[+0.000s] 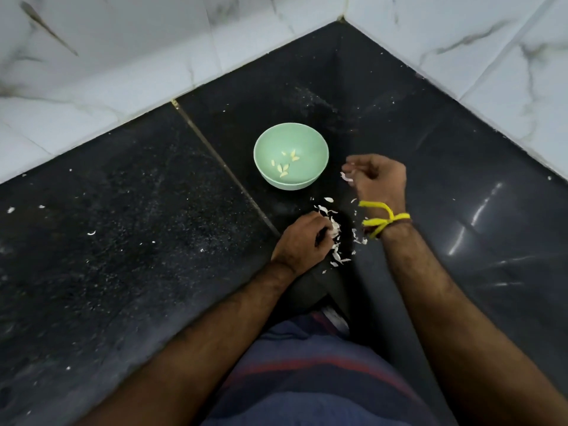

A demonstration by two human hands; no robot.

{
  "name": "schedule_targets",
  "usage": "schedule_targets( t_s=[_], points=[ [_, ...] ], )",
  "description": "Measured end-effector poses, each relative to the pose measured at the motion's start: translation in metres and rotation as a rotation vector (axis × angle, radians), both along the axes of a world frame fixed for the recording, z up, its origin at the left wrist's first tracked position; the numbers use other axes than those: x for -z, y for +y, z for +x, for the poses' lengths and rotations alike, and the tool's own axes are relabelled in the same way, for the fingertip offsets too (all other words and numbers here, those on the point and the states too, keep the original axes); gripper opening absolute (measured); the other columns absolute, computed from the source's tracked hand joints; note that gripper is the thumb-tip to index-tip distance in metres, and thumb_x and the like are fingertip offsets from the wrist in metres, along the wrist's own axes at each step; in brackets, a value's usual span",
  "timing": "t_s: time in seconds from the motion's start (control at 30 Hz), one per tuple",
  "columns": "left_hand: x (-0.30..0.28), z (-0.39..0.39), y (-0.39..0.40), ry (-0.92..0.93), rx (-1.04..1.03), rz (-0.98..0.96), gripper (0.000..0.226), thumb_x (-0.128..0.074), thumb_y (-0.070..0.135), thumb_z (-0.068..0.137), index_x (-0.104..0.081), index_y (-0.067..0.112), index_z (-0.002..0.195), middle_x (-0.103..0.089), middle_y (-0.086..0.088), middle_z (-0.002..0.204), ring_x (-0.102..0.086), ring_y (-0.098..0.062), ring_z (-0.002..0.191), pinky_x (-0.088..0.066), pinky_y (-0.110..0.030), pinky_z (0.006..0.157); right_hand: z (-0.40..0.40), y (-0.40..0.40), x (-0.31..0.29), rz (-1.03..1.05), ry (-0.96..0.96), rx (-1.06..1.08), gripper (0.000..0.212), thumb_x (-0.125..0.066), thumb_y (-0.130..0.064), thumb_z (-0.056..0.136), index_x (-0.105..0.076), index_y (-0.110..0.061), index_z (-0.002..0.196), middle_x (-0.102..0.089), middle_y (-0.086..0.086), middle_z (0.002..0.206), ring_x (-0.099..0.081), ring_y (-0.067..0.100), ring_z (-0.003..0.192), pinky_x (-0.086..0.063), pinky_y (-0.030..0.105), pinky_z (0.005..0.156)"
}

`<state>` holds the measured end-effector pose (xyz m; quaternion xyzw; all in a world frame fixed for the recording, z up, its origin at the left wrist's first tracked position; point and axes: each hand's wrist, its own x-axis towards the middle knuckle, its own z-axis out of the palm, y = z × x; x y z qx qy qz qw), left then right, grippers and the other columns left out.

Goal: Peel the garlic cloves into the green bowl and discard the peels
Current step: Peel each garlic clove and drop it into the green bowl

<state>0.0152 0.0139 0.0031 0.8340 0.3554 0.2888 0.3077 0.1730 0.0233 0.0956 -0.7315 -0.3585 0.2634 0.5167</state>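
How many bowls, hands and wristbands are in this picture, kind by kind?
Pale green round bowl: 1
Bare hands: 2 (left hand grips a white garlic piece; right hand pinches a white papery peel)
Yellow thread wristband: 1
Total: 4

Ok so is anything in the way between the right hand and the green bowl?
Nothing visible. The right hand, pinching a bit of peel, hovers just right of the green bowl, with only bare black counter between. The bowl is open-topped, with a few cloves inside.

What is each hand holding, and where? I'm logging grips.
Right hand pinches a garlic peel at its fingertips. Left hand grips garlic, mostly hidden.
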Motion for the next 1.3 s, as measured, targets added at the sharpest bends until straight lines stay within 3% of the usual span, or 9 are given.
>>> schedule_targets(
  t_s=[0.27,0.43,0.63,0.77,0.87,1.03,1.3],
  points=[
    [-0.003,-0.002,-0.004,-0.061,-0.042,0.002,0.006,-0.062,0.010,0.077,-0.062,0.010,0.071,-0.058,0.000,0.073,-0.051,-0.012,0.064,-0.047,-0.027,0.064,0.023,-0.085,0.041,-0.066,0.094,0.222,0.030,-0.052,0.014,0.082,-0.073,-0.006,0.092,-0.075,0.011,0.084,-0.072,0.017,0.079,-0.059,0.031,0.081],
    [-0.008,0.006,-0.010,-0.090,-0.089,-0.035,0.011,-0.064,0.006,0.072,-0.058,0.010,0.064,-0.056,0.003,0.067,-0.048,-0.008,0.059,-0.042,-0.019,0.060,0.040,-0.111,0.048,-0.124,0.056,0.357,0.030,-0.056,0.010,0.080,-0.075,-0.011,0.088,-0.073,-0.003,0.075,-0.071,0.006,0.075,-0.059,0.030,0.082],
    [-0.012,0.028,-0.010,-0.132,-0.110,-0.066,0.016,-0.064,0.004,0.065,-0.051,0.010,0.058,-0.055,0.002,0.064,-0.050,-0.014,0.058,-0.039,-0.018,0.058,0.044,-0.103,0.042,-0.167,-0.053,0.329,0.028,-0.055,0.007,0.082,-0.076,-0.009,0.090,-0.070,-0.003,0.074,-0.068,0.010,0.075,-0.057,0.027,0.084],
    [-0.004,0.028,-0.005,-0.128,-0.138,-0.074,0.027,-0.072,0.009,0.074,-0.048,0.011,0.060,-0.052,0.002,0.064,-0.049,-0.014,0.060,-0.040,-0.021,0.059,0.054,-0.094,0.039,-0.270,-0.204,0.312,0.024,-0.058,-0.002,0.084,-0.077,-0.012,0.094,-0.076,0.005,0.092,-0.070,0.023,0.091,-0.054,0.030,0.089],
    [-0.003,0.029,-0.006,-0.098,-0.087,-0.042,0.017,-0.064,0.016,0.079,-0.055,0.012,0.065,-0.052,0.005,0.066,-0.049,-0.012,0.061,-0.038,-0.016,0.061,0.064,-0.088,0.037,-0.382,-0.302,0.309,0.021,-0.058,-0.007,0.085,-0.076,-0.013,0.093,-0.075,0.007,0.097,-0.068,0.028,0.095,-0.055,0.036,0.087],
    [-0.001,0.030,-0.005,-0.096,-0.084,-0.042,0.007,-0.061,0.013,0.072,-0.061,0.010,0.065,-0.057,0.003,0.069,-0.052,-0.014,0.060,-0.045,-0.024,0.059,0.070,-0.073,0.039,-0.487,-0.421,0.232,0.015,-0.063,-0.024,0.088,-0.074,-0.014,0.089,-0.071,0.007,0.093,-0.065,0.028,0.089,-0.056,0.036,0.081],
    [-0.002,0.029,-0.004,-0.098,-0.094,-0.047,0.011,-0.065,0.004,0.068,-0.056,0.007,0.062,-0.058,-0.001,0.068,-0.054,-0.019,0.063,-0.046,-0.032,0.060,0.067,-0.059,0.040,-0.574,-0.488,0.232,0.019,-0.058,-0.021,0.087,-0.071,-0.007,0.087,-0.064,0.011,0.098,-0.062,0.031,0.088,-0.052,0.036,0.075]
  ],
)
